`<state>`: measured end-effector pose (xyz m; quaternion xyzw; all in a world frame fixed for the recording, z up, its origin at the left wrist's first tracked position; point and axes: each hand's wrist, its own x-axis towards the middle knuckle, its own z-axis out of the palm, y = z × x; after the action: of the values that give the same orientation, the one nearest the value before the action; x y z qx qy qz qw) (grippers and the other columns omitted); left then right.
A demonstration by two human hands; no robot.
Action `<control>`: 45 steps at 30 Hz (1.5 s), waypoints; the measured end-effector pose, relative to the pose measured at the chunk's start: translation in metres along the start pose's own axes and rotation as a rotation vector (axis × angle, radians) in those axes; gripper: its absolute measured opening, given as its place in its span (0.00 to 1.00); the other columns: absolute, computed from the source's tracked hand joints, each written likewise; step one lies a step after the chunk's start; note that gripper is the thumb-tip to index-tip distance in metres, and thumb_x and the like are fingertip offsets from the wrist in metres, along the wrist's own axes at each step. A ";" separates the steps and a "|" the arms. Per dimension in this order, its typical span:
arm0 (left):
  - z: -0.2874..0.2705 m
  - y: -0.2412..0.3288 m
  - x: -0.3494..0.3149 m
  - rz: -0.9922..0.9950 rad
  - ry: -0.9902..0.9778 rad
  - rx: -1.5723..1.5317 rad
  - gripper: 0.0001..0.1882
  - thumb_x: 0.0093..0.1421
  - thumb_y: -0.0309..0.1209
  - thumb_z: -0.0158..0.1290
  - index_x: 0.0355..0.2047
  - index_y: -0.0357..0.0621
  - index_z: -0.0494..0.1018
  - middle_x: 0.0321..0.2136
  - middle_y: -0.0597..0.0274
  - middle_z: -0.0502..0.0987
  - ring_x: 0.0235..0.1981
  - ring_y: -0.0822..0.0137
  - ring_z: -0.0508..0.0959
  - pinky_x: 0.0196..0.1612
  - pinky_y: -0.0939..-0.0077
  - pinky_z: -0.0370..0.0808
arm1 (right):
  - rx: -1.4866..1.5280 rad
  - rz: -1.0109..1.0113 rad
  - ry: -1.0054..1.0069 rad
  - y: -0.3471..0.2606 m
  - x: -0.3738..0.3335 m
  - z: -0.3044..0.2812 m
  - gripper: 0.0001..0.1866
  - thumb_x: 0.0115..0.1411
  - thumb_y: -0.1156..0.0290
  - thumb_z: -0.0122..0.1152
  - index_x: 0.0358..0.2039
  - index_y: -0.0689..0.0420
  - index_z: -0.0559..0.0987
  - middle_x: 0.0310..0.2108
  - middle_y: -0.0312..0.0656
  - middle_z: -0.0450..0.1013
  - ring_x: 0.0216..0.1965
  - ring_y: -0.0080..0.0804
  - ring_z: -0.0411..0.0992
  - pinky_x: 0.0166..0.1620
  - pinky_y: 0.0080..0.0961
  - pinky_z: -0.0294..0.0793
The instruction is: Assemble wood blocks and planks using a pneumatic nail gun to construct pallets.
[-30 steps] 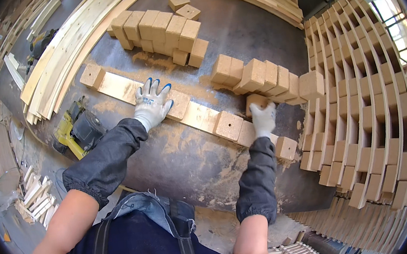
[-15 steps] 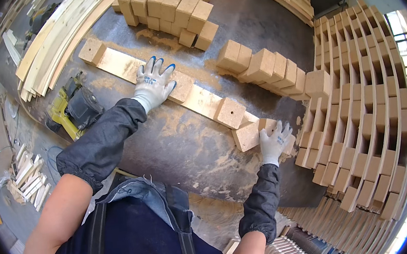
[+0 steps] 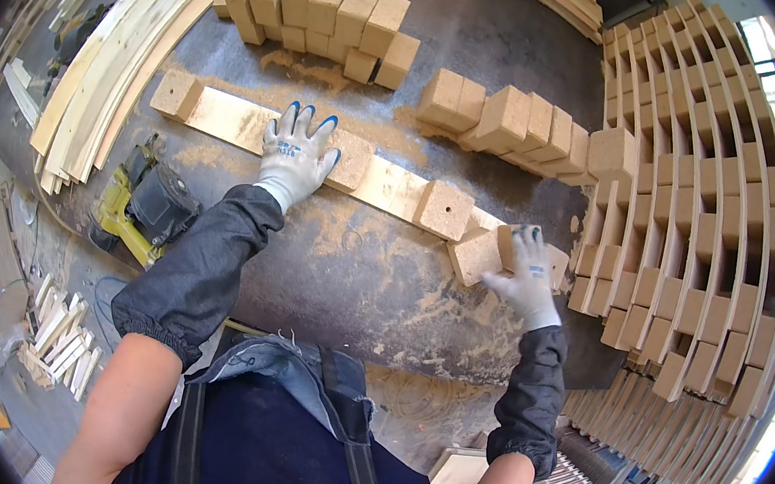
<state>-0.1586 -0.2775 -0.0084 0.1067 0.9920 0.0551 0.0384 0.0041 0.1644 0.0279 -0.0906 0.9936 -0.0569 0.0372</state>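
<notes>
My left hand (image 3: pixel 296 154), in a white glove with blue fingertips, lies spread over the left side of a pressed-wood block (image 3: pixel 350 159) on a pale wooden board (image 3: pixel 233 118). The board runs diagonally across the work table. A block with a dark hole (image 3: pixel 444 210) sits on it farther right, and another block (image 3: pixel 176 96) is at its far left end. At the board's right end my right hand (image 3: pixel 525 277), gloved alike, has its fingers stretched over a small group of blocks (image 3: pixel 475 257). Its thumb stands apart. The hand partly hides those blocks.
Behind the board stand two rows of blocks (image 3: pixel 325 8), (image 3: pixel 527 128) amid sawdust. A yellow-and-black power tool (image 3: pixel 138 207) lies left of my left forearm. Long planks (image 3: pixel 119 67) are stacked at the far left. A tall stack of slats and blocks (image 3: pixel 686 210) rises on the right.
My right hand has shifted slightly right and turned, its fingers now pointing more directly away from me. My left hand remains on the same block.
</notes>
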 end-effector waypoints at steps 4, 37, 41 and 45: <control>-0.003 0.003 0.001 0.006 -0.001 0.028 0.31 0.68 0.51 0.47 0.70 0.60 0.63 0.72 0.50 0.59 0.75 0.48 0.51 0.72 0.40 0.47 | -0.101 0.178 -0.037 -0.056 0.007 0.010 0.53 0.43 0.51 0.79 0.64 0.65 0.66 0.71 0.60 0.55 0.74 0.60 0.47 0.75 0.54 0.46; 0.000 0.002 0.002 0.007 0.012 -0.015 0.32 0.68 0.54 0.45 0.70 0.61 0.64 0.72 0.49 0.58 0.74 0.46 0.51 0.71 0.41 0.48 | -0.267 0.238 -0.204 0.020 0.037 -0.018 0.46 0.46 0.58 0.76 0.66 0.56 0.68 0.63 0.50 0.67 0.65 0.48 0.64 0.71 0.51 0.54; -0.004 -0.006 0.003 -0.007 -0.025 -0.046 0.33 0.69 0.55 0.43 0.71 0.60 0.63 0.73 0.49 0.56 0.75 0.46 0.50 0.71 0.40 0.47 | 0.014 0.024 -0.093 0.005 0.070 -0.039 0.48 0.46 0.62 0.78 0.67 0.58 0.67 0.65 0.54 0.65 0.68 0.54 0.61 0.70 0.48 0.59; -0.002 -0.012 0.001 0.012 -0.126 -0.140 0.37 0.70 0.59 0.37 0.74 0.58 0.58 0.76 0.48 0.49 0.78 0.45 0.42 0.74 0.38 0.39 | 0.074 -0.241 0.349 -0.057 0.144 -0.090 0.43 0.49 0.73 0.75 0.67 0.60 0.67 0.66 0.55 0.64 0.68 0.56 0.61 0.71 0.50 0.58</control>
<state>-0.1620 -0.2890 -0.0077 0.1129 0.9807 0.1175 0.1078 -0.1345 0.0922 0.1145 -0.1959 0.9642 -0.1123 -0.1391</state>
